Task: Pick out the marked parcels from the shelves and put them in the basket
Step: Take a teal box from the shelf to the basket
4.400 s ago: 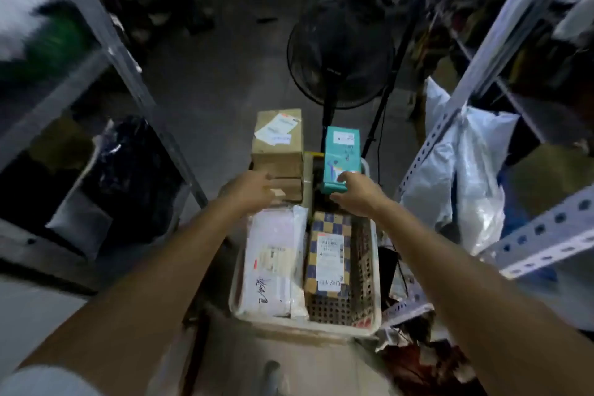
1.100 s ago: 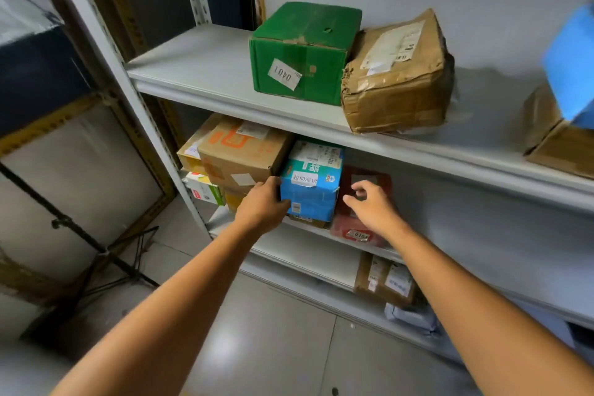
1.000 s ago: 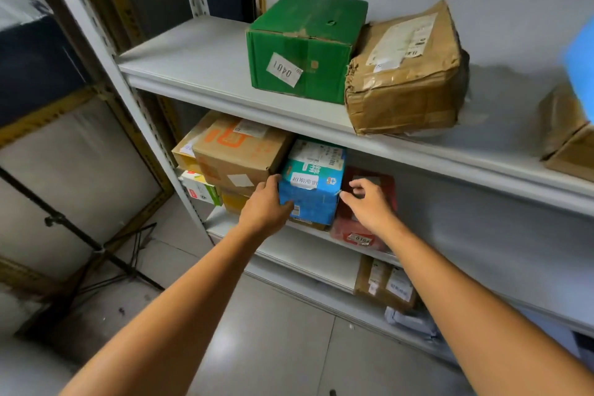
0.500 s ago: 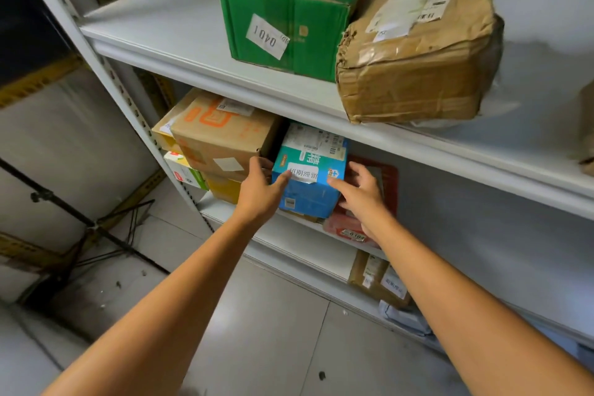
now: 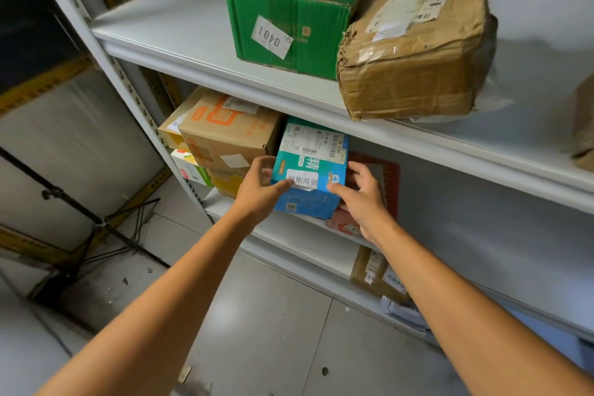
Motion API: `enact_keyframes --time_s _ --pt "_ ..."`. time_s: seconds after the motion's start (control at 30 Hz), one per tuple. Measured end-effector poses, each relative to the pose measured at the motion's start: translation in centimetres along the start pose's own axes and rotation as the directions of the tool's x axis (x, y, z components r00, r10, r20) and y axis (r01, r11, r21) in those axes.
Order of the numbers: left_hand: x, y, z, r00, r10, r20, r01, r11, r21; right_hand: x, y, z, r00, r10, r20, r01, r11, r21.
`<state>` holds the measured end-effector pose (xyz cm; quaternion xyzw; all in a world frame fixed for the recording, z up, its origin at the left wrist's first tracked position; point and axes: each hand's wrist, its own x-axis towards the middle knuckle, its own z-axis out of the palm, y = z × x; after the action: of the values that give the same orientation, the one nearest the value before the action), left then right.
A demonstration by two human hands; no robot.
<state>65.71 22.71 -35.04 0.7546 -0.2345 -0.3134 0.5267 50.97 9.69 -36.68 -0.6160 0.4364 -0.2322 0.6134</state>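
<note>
A blue and teal parcel (image 5: 310, 170) with white labels stands on the middle shelf (image 5: 289, 228) of a white metal rack. My left hand (image 5: 257, 190) grips its left side, thumb on the front label. My right hand (image 5: 361, 196) clasps its right side, thumb on the front. The parcel's front sticks out past the shelf edge. Behind my right hand leans a red parcel (image 5: 382, 170), partly hidden. The basket is out of view.
On the top shelf (image 5: 193, 51) sit a green box (image 5: 295, 6) labelled 0401 and a crumpled brown parcel (image 5: 414, 45). A brown carton with orange print (image 5: 225, 135) is stacked left of the blue parcel. More parcels (image 5: 376, 273) lie on the lowest shelf. A black tripod (image 5: 96, 222) stands at left.
I turned from the basket to the rack. Both hands closed in on the blue parcel's sides, thumbs now on its front, and the view came closer.
</note>
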Motion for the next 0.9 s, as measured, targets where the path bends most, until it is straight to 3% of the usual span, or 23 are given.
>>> enact_keyframes --time_s 0.23,0.47,0.9 --pt "-3.2 0.8 -1.8 0.994 0.016 0.106 -0.008 0.998 -0.070 -4.8 -1.2 -1.0 0.998 -0.056 -0.024 0.056 0.998 -0.033" --pt "-6.5 2.4 -1.0 0.968 0.047 0.245 -0.040 0.999 -0.035 -10.7 -1.4 -3.3 0.992 -0.080 -0.101 0.078 0.997 -0.029" --pt "-17.2 5.2 9.0 0.855 0.050 0.516 -0.038 0.999 -0.034 -24.6 0.7 -14.7 0.942 -0.089 -0.324 0.076 0.996 -0.051"
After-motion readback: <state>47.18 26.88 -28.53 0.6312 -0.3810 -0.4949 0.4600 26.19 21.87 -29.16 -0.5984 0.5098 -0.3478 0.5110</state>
